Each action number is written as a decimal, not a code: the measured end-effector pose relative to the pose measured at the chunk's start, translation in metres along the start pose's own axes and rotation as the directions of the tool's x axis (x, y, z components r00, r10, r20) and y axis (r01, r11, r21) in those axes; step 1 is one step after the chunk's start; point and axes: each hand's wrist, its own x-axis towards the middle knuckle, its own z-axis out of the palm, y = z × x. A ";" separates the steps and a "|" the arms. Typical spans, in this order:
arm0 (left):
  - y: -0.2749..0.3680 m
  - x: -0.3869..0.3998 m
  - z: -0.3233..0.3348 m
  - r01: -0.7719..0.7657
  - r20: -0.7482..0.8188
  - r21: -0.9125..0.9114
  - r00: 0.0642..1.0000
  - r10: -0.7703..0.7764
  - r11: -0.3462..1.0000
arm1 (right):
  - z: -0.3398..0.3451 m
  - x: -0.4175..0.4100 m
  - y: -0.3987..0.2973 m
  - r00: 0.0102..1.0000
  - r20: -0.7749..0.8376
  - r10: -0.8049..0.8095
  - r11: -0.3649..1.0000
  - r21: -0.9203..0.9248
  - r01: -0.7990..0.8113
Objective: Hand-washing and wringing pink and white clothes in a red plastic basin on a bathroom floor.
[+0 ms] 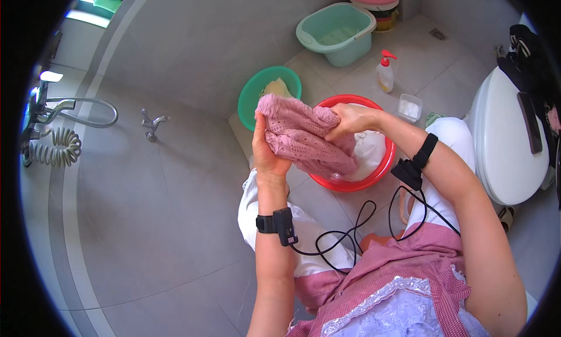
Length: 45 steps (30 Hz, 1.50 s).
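A pink openwork knitted garment (302,135) is held up between my two hands, bunched and partly folded. My left hand (271,151) grips its left side, thumb up along the edge. On the other side, my right hand (353,120) pinches the cloth at the upper right. The garment's lower right part hangs over a red basin (388,162), in which white cloth (370,153) lies. Behind my left hand stands a green basin (247,96) with a pale yellow cloth (278,88) in it, partly hidden by the garment.
Beyond the basins are a mint plastic tub (335,34), a pump bottle (385,74) and a small clear container (410,108) with white contents. A toilet (504,148) with a phone (529,123) on its lid stands right. Black cables (342,236) loop between my wrist devices. A wall tap (152,123) is left.
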 end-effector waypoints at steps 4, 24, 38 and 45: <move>0.003 0.005 -0.014 -0.028 -0.003 -0.040 1.000 0.028 0.999 | -0.017 0.003 0.001 0.970 -0.244 -0.009 0.996 0.086 0.031; -0.059 0.038 -0.024 0.195 -0.115 -0.012 0.974 -0.195 0.981 | 0.091 -0.010 -0.045 0.820 -0.255 -0.512 0.759 -0.581 0.293; -0.089 0.049 -0.049 0.279 -0.488 0.120 0.852 -0.188 0.953 | 0.086 0.009 -0.032 0.688 -0.724 0.051 0.996 -0.012 -0.086; -0.121 0.034 -0.011 0.343 -0.295 0.262 0.918 -0.264 0.902 | 0.015 0.016 0.021 0.498 -0.811 0.309 0.929 0.144 -0.341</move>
